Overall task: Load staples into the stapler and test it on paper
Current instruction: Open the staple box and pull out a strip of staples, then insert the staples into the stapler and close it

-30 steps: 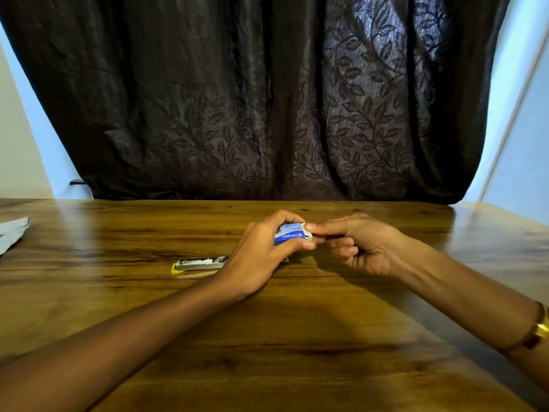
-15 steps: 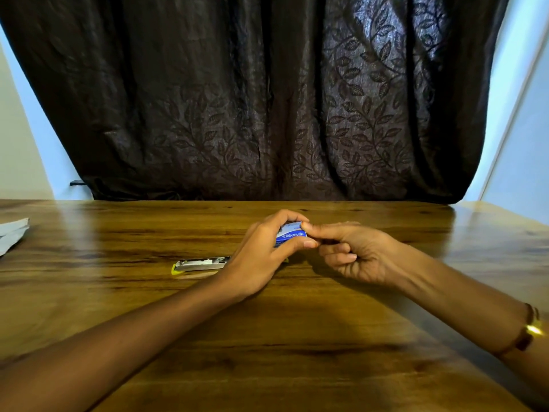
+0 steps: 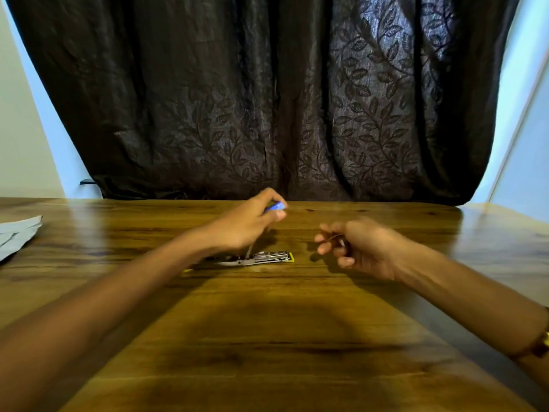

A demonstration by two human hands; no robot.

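- The opened metal stapler with yellow trim (image 3: 261, 258) lies flat on the brown wooden surface (image 3: 267, 337), centre, beneath the left forearm.
- The left hand (image 3: 246, 224) grips a small blue staple box (image 3: 276, 207) at the stapler's 12 o'clock.
- The right hand (image 3: 356, 248), at its 3 o'clock, has fingers (image 3: 323, 237) curled, seemingly pinching a thin strip; blur leaves it uncertain.
- White paper sheets (image 3: 17, 233) lie at far 9 o'clock.
- Likely handling: a staple strip is light, stiff and brittle, best held by its long sides; the stapler looks rigid and heavier.
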